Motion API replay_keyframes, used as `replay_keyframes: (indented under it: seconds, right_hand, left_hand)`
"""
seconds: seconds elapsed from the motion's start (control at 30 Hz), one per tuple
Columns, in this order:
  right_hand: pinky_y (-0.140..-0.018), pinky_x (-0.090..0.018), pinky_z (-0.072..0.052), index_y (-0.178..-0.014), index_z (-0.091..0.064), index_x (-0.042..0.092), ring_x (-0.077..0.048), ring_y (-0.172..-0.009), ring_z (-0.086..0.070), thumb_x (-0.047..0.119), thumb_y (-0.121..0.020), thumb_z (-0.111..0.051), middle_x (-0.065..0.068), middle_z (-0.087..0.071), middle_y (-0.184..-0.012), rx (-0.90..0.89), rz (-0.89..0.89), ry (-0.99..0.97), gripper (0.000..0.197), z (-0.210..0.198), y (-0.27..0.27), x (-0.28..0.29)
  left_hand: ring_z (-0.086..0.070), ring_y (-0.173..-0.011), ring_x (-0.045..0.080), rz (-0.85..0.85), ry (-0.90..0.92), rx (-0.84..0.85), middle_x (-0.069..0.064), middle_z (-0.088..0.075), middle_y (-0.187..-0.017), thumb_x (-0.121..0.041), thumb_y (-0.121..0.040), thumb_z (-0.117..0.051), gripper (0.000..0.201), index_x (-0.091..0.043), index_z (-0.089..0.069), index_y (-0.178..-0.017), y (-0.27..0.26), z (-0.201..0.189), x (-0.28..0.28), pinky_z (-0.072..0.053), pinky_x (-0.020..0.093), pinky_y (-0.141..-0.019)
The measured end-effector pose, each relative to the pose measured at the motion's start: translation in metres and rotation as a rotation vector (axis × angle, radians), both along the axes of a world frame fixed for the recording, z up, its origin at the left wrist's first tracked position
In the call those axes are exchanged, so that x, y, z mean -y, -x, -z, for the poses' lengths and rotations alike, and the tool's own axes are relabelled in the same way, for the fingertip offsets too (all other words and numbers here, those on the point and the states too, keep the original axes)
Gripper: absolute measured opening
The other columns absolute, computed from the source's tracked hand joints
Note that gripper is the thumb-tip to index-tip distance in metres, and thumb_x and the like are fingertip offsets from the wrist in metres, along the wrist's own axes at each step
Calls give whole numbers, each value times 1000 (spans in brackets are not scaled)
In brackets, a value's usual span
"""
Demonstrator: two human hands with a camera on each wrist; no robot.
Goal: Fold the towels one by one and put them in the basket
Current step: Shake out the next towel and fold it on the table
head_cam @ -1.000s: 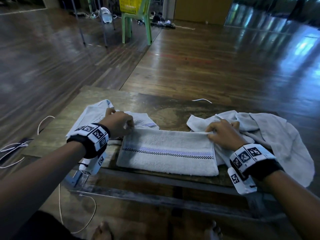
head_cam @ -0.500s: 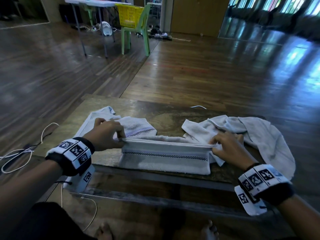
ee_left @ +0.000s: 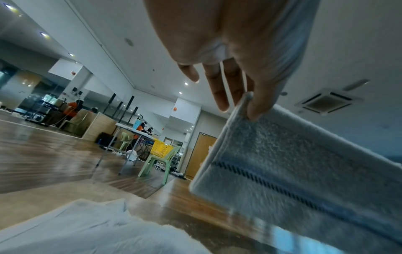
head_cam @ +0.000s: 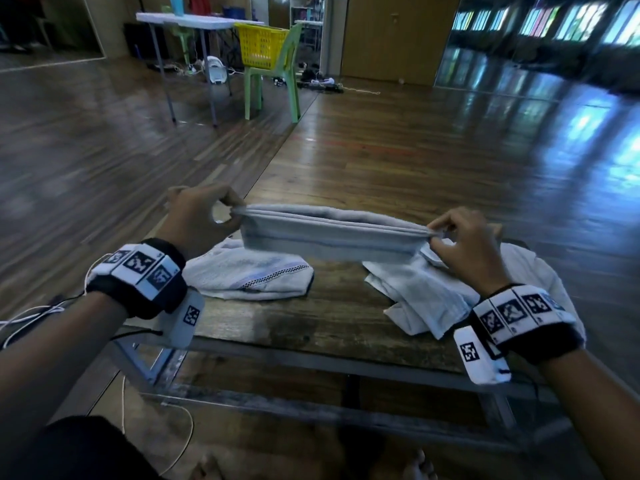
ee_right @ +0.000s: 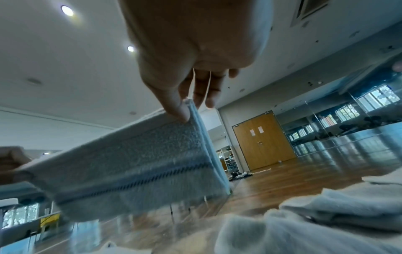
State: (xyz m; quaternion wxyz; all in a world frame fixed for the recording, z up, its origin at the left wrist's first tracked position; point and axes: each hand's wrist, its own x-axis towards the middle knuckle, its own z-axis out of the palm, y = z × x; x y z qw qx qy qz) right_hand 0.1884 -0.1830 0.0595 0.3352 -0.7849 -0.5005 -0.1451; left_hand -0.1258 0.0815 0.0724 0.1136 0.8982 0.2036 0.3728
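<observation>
A folded white towel (head_cam: 329, 233) with a dark dashed stripe hangs in the air above the wooden table (head_cam: 311, 320), stretched between both hands. My left hand (head_cam: 225, 211) pinches its top left corner, and my right hand (head_cam: 438, 233) pinches its top right corner. The wrist views show the same towel (ee_left: 293, 163) (ee_right: 135, 163) held between thumb and fingers. A folded towel (head_cam: 252, 275) lies on the table at the left. A heap of loose towels (head_cam: 433, 299) lies at the right. The yellow basket (head_cam: 259, 46) stands far off on a green chair (head_cam: 277, 84).
A white folding table (head_cam: 194, 22) stands beside the green chair at the back left. White cables (head_cam: 27, 317) trail on the floor at the left. The table's metal frame (head_cam: 311, 368) runs along its near edge. Wide wooden floor lies between the table and the chair.
Both hands have lifted the folded towel off the table and hold it stretched in the air. The head view has tilted up, and the basket now shows.
</observation>
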Motion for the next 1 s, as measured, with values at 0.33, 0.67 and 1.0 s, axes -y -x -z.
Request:
replay_keyframes:
  seconds: [0.33,0.67,1.0]
  right_hand:
    - [-75,-34,-25,-90,-63,30,-21,-94,-61,19,-70,-73,6,-62,-96,114,-128,572,25,137,39,53]
    - [-77,-35,-25,-102,-65,28,-18,-98,-57,33,-80,-66,7,-62,-100,164,-125,509,23,136,64,31]
    - [-73,-32,-27,-84,-65,26,-15,-77,-63,29,-81,-54,9,-67,-84,209,-134,389,12,141,72,16]
  left_hand:
    - [-52,-89,2,22,-33,-483,-17,-63,-88,-39,-71,-68,18,-36,-54,-82,47,159,42,-18,28,-76]
    - [-48,-90,0,58,-66,-409,-15,-64,-89,-49,-83,-42,30,-32,-66,-88,8,151,73,-17,28,-80]
    - [-62,-84,18,113,9,-415,-7,-67,-88,-31,-87,-51,18,-23,-67,-87,-19,160,77,-28,25,-72]
